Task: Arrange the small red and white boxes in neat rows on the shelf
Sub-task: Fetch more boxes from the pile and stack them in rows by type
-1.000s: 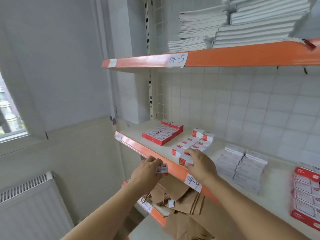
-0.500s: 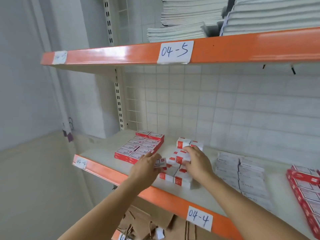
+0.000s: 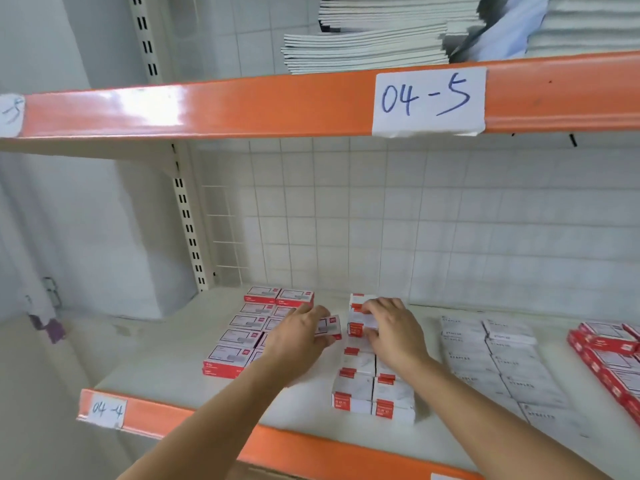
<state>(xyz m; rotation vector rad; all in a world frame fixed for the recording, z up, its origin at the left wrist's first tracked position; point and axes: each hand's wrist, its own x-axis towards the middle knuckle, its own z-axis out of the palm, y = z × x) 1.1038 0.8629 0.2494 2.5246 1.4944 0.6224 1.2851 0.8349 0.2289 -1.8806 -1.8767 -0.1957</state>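
- Red and white boxes lay in two groups on the shelf (image 3: 145, 379): a flat block (image 3: 242, 336) at the left, two columns wide and laid label-up, and a narrower double row (image 3: 372, 382) in the middle running from the front edge toward the back wall.
- The left hand (image 3: 294, 336) pinched a single small box (image 3: 329, 327) between thumb and fingers, carried just above the gap between the two groups, most likely on its way to join a row.
- The right hand (image 3: 389, 329) curled its fingers over the raised boxes (image 3: 358, 315) at the far end of the middle row, seemingly steadying or squaring them so the line stayed straight; exactly how many boxes it gripped could not be told.
- To the right, near the middle row, sat pale white packets (image 3: 498, 362) in their own two columns, and at the far right edge another batch of red boxes (image 3: 609, 358).
- The shelf was pale, fronted by an orange beam (image 3: 194, 422) with a handwritten label (image 3: 106, 409) reading 04-4.
- Above ran a second orange beam (image 3: 242, 105) tagged 04-5 (image 3: 428, 100), bearing stacked notebooks (image 3: 367, 46).
- Behind were white tiles (image 3: 450, 220), a slotted upright (image 3: 188, 233), and a plain grey wall at the left.
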